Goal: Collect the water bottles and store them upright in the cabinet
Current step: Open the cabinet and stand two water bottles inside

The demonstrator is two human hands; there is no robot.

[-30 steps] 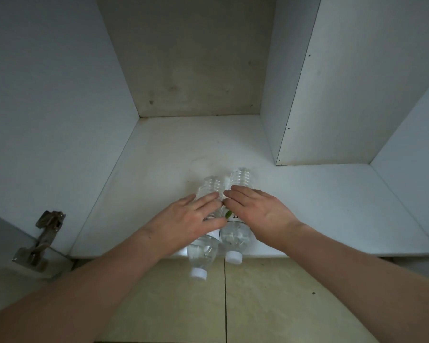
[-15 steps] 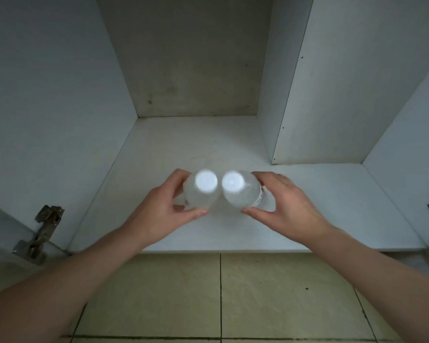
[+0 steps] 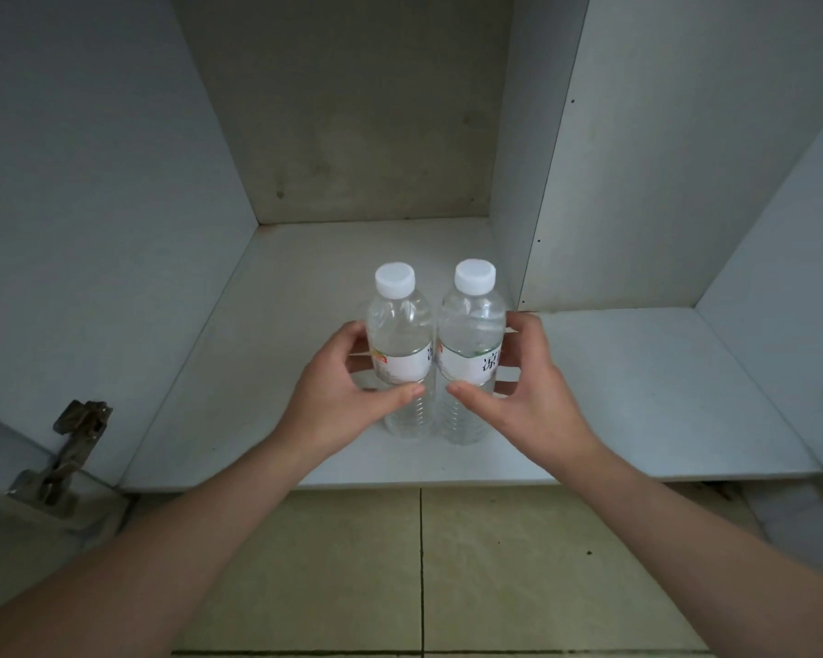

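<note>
Standing now, both of them! Nearest us, the left hand [image 3: 340,396] curls round the left bottle [image 3: 402,353] and the right hand [image 3: 526,391] wraps the right bottle [image 3: 469,353], thumbs in front, fingers behind. A second ago these lay flat with caps toward us; they've been tipped upright, touching side by side, near the front of the cabinet floor [image 3: 637,396]. Beyond them, the back wall [image 3: 352,135]. This pair looks stored; letting go remains.

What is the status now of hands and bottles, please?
Left hand grips left bottle; right hand grips right bottle. Both upright on cabinet floor. Nothing in way.
</note>
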